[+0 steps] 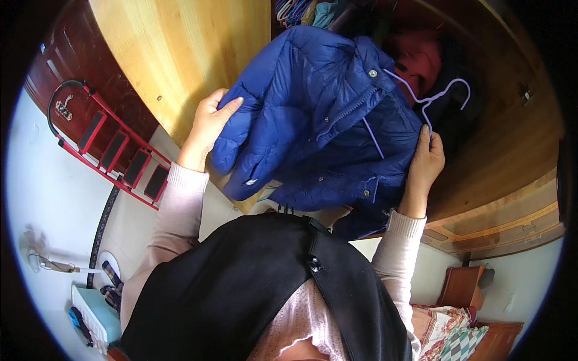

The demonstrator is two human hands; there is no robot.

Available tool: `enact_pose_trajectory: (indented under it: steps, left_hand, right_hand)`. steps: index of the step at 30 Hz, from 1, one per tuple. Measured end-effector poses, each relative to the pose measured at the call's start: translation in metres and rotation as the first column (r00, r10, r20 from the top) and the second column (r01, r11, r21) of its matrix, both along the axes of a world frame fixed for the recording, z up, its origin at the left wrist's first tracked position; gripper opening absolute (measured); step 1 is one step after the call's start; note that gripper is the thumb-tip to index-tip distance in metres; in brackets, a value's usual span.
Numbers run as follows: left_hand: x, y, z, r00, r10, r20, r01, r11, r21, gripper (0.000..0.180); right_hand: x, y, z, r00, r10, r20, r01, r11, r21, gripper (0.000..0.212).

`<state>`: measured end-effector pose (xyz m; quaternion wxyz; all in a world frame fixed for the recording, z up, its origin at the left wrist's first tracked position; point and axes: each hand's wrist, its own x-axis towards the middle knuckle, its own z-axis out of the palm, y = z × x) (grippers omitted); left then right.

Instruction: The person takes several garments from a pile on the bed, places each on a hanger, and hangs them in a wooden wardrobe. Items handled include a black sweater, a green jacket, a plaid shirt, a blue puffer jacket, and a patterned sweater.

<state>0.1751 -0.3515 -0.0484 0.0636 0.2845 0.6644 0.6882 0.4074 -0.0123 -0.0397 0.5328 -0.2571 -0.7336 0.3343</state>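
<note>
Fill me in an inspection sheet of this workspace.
Surface: no worktop seen; the jacket is held up above a pale floor.
Job's things: blue puffer jacket, front unfastened; purple hanger partly inside it, hook exposed.
Clutter: red garment behind the hanger; light teal bin at lower left; patterned fabrics at lower right.
Hands: left hand grips a sleeve; right hand grips the jacket's edge at the hanger, thumb up.
Cables: nothing clearly seen.
Surroundings: light wooden panel ahead; red stepladder with black treads by a dark red door at left.
</note>
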Motion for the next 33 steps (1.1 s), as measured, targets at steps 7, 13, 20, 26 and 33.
enact_pose_trajectory:
  steps: [7, 13, 20, 26, 33]
  left_hand:
    - [0.011, -0.021, 0.013, 0.925, 0.23, -0.301, -0.236, 0.972, 0.017, 0.016]
    - [0.008, -0.033, 0.016, 0.881, 0.354, -0.313, -0.345, 0.935, 0.084, 0.015]
    - [0.024, -0.036, 0.041, 0.756, 0.313, -0.575, -0.395, 0.919, -0.02, 0.038]
    - [0.025, -0.014, 0.063, 0.77, -0.058, -0.635, -0.178, 0.937, -0.302, 0.046]
    - [0.042, 0.021, 0.018, 0.849, -0.381, -0.365, 0.194, 0.868, -0.457, 0.022]
  right_hand:
    - [-0.032, 0.016, -0.008, 1.0, -0.022, -0.02, 0.023, 1.0, 0.017, 0.028]
    - [-0.05, 0.015, 0.016, 0.998, -0.029, -0.062, 0.035, 0.995, 0.092, 0.029]
    - [-0.065, 0.009, 0.017, 0.986, 0.101, -0.135, -0.08, 0.985, 0.154, 0.023]
    - [-0.067, -0.017, 0.004, 0.981, 0.19, -0.049, -0.156, 0.906, 0.394, 0.01]
    - [-0.073, -0.035, 0.007, 0.963, 0.225, 0.147, -0.267, 0.757, 0.596, 0.014]
